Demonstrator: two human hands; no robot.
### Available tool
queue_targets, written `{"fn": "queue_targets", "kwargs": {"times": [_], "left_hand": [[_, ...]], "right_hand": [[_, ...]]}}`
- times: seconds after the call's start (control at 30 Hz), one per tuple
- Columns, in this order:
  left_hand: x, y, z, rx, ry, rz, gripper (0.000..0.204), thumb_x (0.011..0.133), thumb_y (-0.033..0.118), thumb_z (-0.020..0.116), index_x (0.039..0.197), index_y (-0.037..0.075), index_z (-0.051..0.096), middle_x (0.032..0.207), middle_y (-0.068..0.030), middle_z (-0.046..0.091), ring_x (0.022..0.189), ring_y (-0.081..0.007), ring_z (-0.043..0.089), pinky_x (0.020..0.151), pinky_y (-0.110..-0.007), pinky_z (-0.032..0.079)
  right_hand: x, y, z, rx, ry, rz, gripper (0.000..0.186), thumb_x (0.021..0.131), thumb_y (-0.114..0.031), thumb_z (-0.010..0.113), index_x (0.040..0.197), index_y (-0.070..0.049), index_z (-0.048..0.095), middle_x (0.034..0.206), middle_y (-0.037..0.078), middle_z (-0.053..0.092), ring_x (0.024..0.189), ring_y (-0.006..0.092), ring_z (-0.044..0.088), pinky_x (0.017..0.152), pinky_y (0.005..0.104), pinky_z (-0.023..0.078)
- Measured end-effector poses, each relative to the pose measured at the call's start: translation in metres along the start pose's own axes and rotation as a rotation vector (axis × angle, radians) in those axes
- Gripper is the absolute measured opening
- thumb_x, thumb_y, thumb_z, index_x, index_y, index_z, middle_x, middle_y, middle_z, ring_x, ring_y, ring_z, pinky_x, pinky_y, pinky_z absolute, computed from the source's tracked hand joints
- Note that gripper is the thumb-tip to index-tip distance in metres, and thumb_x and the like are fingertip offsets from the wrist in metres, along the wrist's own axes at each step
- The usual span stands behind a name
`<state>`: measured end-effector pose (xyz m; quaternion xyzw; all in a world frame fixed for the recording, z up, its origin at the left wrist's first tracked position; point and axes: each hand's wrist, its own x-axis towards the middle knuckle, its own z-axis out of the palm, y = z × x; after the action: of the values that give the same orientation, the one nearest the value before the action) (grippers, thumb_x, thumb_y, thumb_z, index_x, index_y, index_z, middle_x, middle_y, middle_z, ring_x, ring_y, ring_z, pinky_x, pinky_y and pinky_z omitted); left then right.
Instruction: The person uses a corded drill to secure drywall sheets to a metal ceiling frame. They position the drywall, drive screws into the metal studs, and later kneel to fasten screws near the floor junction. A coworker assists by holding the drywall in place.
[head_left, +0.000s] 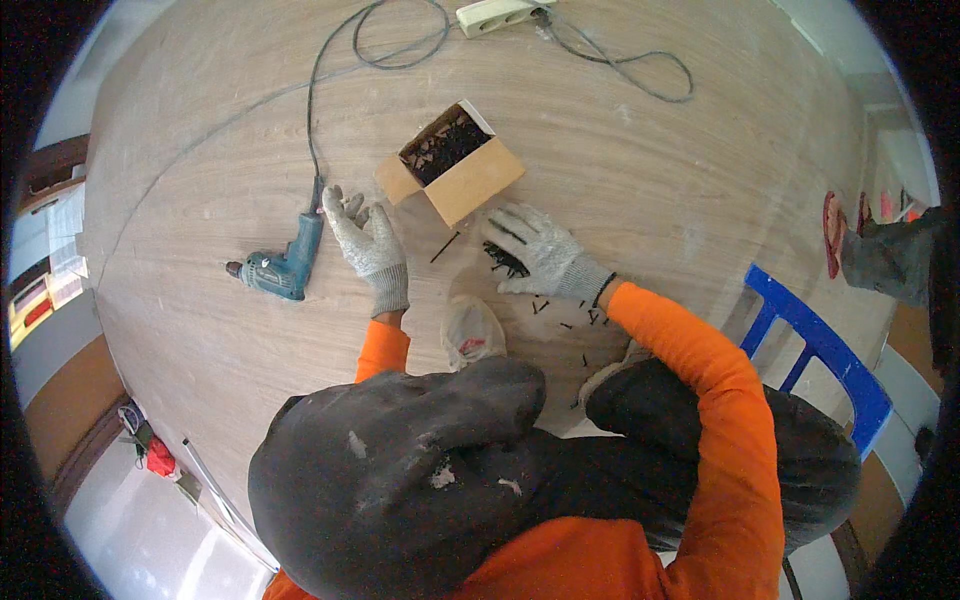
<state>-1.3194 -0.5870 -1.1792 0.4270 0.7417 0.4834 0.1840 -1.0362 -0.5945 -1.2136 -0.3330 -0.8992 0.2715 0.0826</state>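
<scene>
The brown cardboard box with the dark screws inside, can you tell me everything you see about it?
The brown cardboard box sits askew on the pale wood-grain floor, its top open. A flap juts out at left, a broad plain panel shows on the near side, and a whitish edge at upper right. Thin dark screws lie jumbled inside. Neither the grey-gloved left hand nor the grey-gloved right hand seems to touch it.

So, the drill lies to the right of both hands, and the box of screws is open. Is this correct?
Not quite: the head view shows the drill to the left of both the left hand and the right hand. The box of screws is indeed open.
</scene>
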Motion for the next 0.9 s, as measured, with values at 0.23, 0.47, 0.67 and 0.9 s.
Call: {"fn": "queue_targets", "kwargs": {"times": [0.23, 0.47, 0.67, 0.9], "left_hand": [[0.002, 0.006, -0.003, 0.015, 0.022, -0.02, 0.074, 0.097, -0.005, 0.06, 0.164, 0.005, 0.031, 0.158, -0.0168, 0.046, 0.125, -0.0281, 0.062, 0.106, -0.039, 0.05], [0.004, -0.002, -0.003, 0.037, 0.008, 0.057, 0.076, 0.097, -0.004, 0.061, 0.165, 0.006, 0.029, 0.159, -0.0152, 0.047, 0.122, -0.0244, 0.063, 0.105, -0.038, 0.051], [0.008, -0.001, -0.006, 0.075, -0.015, 0.011, 0.077, 0.097, 0.001, 0.064, 0.165, 0.003, 0.029, 0.162, -0.018, 0.043, 0.123, -0.0252, 0.063, 0.107, -0.039, 0.052], [0.019, 0.015, -0.001, -0.023, -0.063, -0.103, 0.076, 0.098, 0.006, 0.067, 0.164, 0.003, 0.03, 0.158, -0.0193, 0.049, 0.122, -0.0233, 0.063, 0.106, -0.038, 0.052]], "right_hand": [[0.013, 0.005, 0.007, -0.092, -0.118, -0.321, 0.029, 0.097, -0.04, 0.066, 0.111, -0.015, 0.065, 0.115, 0.009, 0.064, 0.113, 0.0315, 0.063, 0.096, 0.0494, 0.054], [0.029, 0.007, 0.005, -0.089, -0.136, -0.349, 0.024, 0.095, -0.037, 0.066, 0.092, -0.013, 0.066, 0.091, 0.009, 0.065, 0.09, 0.0302, 0.067, 0.073, 0.0466, 0.059], [0.038, -0.009, -0.015, 0.25, 0.065, -0.008, 0.025, 0.093, -0.034, 0.068, 0.09, -0.01, 0.074, 0.086, 0.012, 0.072, 0.079, 0.0324, 0.071, 0.071, 0.0463, 0.059], [0.075, -0.055, -0.121, 0.626, -0.009, 0.293, 0.029, 0.094, -0.034, 0.071, 0.095, -0.005, 0.076, 0.086, 0.015, 0.074, 0.077, 0.03, 0.072, 0.072, 0.0434, 0.058]]}}
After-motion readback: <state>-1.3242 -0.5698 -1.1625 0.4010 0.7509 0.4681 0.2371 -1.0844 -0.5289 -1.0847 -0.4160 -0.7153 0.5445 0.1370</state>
